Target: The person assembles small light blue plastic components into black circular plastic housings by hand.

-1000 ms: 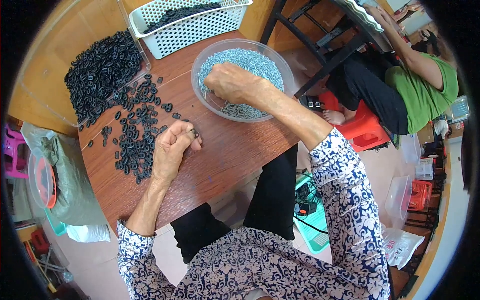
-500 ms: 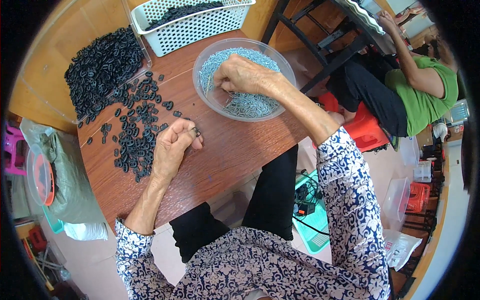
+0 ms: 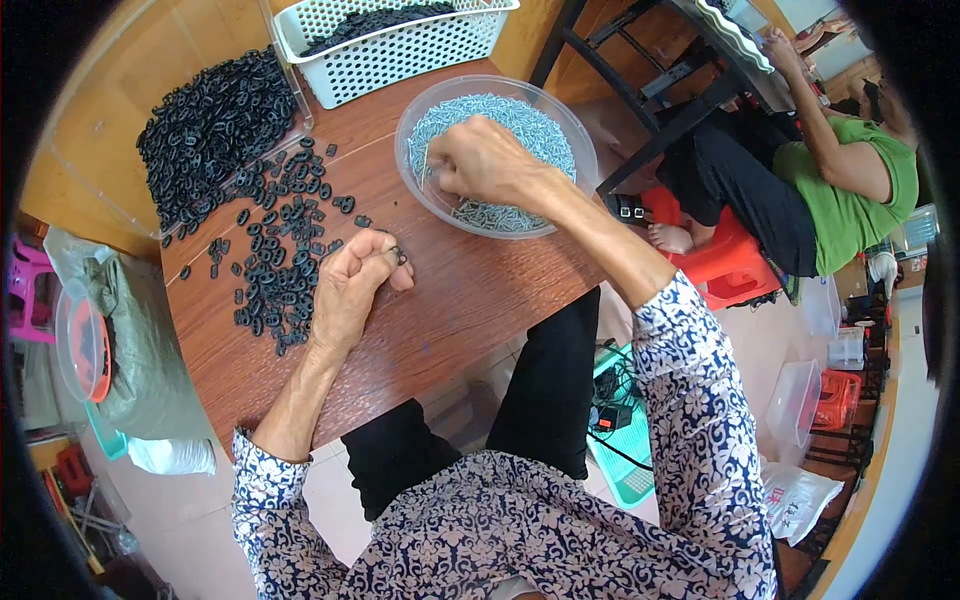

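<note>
My left hand rests low over the table, fingers curled and thumb pressed in, pinching a small black oval piece with holes. A clear round bowl of small silvery-blue screws stands at the table's far right. Over its left side is my right hand, closed, with a thin pale stick at its fingertips; the fingers are partly hidden behind the knuckles. Loose black oval pieces lie scattered left of my left hand, running back to a large heap of them.
A white perforated basket with black pieces stands at the back. The heap lies in a clear tray. On the right, a person in green sits on a red stool. A sack leans left of the table.
My right hand has lifted slightly toward the bowl's left rim, the pale stick moving with it. The left hand keeps its pinch on the black piece. The whole view has shifted a little.
</note>
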The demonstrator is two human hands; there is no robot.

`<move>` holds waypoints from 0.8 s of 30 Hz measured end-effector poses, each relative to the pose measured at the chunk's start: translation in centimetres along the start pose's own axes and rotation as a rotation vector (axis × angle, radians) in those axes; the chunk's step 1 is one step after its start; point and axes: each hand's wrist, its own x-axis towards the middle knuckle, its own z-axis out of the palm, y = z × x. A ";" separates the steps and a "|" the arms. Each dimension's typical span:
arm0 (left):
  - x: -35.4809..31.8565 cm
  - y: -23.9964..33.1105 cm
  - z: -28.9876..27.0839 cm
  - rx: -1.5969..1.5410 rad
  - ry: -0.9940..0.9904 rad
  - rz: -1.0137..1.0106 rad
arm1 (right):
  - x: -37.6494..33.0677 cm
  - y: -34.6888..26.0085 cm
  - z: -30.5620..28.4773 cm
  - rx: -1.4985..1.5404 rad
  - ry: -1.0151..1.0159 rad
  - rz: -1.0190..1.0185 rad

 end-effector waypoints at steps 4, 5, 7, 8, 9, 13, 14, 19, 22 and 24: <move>-0.3 0.0 -0.2 0.003 -0.010 0.023 | -2.4 -4.8 -2.9 0.481 0.100 0.136; -0.3 0.0 -0.2 0.005 -0.017 0.035 | -3.2 -5.6 -2.5 0.481 0.101 0.135; -0.5 0.1 -0.1 0.004 -0.018 0.042 | -4.8 -7.0 -1.1 0.659 0.182 0.084; -0.6 0.1 0.0 0.000 -0.023 0.048 | -5.6 -7.7 -0.6 0.659 0.182 0.085; -0.5 0.0 0.4 -0.005 -0.031 0.048 | -6.5 -8.3 -0.3 0.744 0.155 0.180; -0.6 0.3 0.5 0.000 -0.034 0.039 | -8.2 -9.0 2.1 0.866 0.150 0.302; -0.7 0.2 0.5 0.016 -0.040 0.042 | -8.6 -9.0 2.8 0.903 0.154 0.322; -0.8 0.8 0.7 0.141 -0.053 0.036 | -9.7 -8.7 5.6 1.270 0.343 0.339; -0.8 0.4 0.5 0.171 -0.066 0.060 | -9.5 -8.4 5.7 1.301 0.376 0.317; -0.8 0.3 0.5 0.178 -0.071 0.074 | -9.5 -8.4 5.6 1.279 0.350 0.308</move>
